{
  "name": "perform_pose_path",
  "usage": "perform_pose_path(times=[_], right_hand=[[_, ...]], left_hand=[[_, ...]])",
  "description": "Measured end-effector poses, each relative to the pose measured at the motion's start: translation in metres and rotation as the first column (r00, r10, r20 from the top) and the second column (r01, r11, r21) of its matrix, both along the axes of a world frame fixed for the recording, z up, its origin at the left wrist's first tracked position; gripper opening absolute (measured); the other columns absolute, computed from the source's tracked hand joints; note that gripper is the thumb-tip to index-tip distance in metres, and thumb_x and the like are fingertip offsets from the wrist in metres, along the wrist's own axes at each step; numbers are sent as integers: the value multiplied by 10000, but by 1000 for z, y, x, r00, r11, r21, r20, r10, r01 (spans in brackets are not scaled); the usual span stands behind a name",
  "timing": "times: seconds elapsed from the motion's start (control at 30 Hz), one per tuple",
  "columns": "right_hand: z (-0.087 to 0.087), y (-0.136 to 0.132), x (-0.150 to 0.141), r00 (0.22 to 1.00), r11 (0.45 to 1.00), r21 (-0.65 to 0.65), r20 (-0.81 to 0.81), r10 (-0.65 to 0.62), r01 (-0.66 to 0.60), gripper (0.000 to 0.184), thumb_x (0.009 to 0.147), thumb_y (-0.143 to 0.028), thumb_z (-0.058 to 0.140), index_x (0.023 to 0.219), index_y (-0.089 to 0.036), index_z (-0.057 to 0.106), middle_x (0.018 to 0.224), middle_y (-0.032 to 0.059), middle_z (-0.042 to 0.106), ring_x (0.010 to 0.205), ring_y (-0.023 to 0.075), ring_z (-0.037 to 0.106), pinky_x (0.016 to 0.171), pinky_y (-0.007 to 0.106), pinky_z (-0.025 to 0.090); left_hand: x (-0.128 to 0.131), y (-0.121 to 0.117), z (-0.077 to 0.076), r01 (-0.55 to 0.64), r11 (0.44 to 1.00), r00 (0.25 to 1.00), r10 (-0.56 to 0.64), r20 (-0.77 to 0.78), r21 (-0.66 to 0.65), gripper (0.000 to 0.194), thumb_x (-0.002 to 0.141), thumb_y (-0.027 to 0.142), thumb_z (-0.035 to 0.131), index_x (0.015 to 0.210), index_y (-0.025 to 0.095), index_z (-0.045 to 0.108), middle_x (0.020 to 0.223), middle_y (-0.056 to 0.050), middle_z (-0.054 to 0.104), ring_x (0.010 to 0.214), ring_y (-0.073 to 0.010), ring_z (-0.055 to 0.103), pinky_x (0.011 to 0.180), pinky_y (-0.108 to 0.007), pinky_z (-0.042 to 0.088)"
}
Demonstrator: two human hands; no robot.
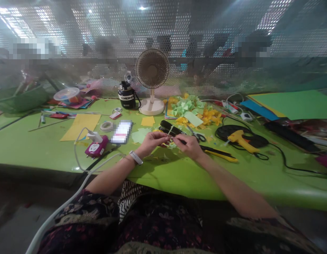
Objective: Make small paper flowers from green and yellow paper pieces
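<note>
My left hand (154,141), with a white band on its wrist, pinches a thin pale strip (170,130) that sticks up from the fingertips; it looks like paper. My right hand (189,145) meets it there, thumb and fingers pressed together at the strip's lower end, where the fingers cover the detail. Just behind the hands lie a black-handled tool (167,125) and dark-handled scissors (199,135). A yellow-and-black cutter-like tool (221,154) lies by my right wrist. Pale green paper (140,135) and small scraps are spread around and below my fingers.
Folded green paper flowers (186,106) and yellow ones (211,116) are heaped behind. A yellow glue gun (242,140) with a black cord rests right. A fan (152,70), black bottle (127,97), phone (121,132), tape roll (107,126) and purple power adapter (96,146) stand around.
</note>
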State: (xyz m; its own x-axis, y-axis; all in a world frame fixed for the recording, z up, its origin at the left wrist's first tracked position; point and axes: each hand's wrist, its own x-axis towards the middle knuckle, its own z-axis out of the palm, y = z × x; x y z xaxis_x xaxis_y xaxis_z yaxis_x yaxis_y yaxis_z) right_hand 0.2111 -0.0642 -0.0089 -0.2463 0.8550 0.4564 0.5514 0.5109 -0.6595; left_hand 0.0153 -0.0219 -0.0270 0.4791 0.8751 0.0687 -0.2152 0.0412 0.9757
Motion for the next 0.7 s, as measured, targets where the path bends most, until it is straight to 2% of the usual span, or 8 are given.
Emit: perform_pose_path(times=[0.23, 0.47, 0.7], right_hand=[[1, -2, -1, 1000, 1000, 4, -8, 1, -1, 293, 916, -393, 545, 730, -202, 667, 694, 23, 664, 627, 160, 561, 629, 289, 409], [-4, 1, 1, 999, 997, 67, 4, 42, -43, 287, 931, -357, 542, 746, -184, 677, 700, 15, 675, 632, 144, 583, 622, 268, 428], [-5, 2, 1, 997, 995, 51, 13, 80, -81, 269, 923, -368, 541, 775, -197, 686, 704, 12, 674, 629, 151, 579, 632, 285, 447]], left_hand=[[1, 0, 1, -20, 1000, 1000, 20, 1, -12, 418, 632, 454, 875, 874, 130, 766, 819, -74, 755, 693, -139, 689, 660, -282, 573], [0, 1, -2, -12, 1000, 1000, 12, -5, -1, 449, 645, 476, 862, 902, 123, 758, 814, -69, 752, 698, -136, 693, 665, -277, 581], [1, -1, -1, -12, 1000, 1000, 12, 22, -1, 430, 652, 480, 858, 879, 129, 756, 784, -61, 748, 677, -130, 692, 636, -259, 574]])
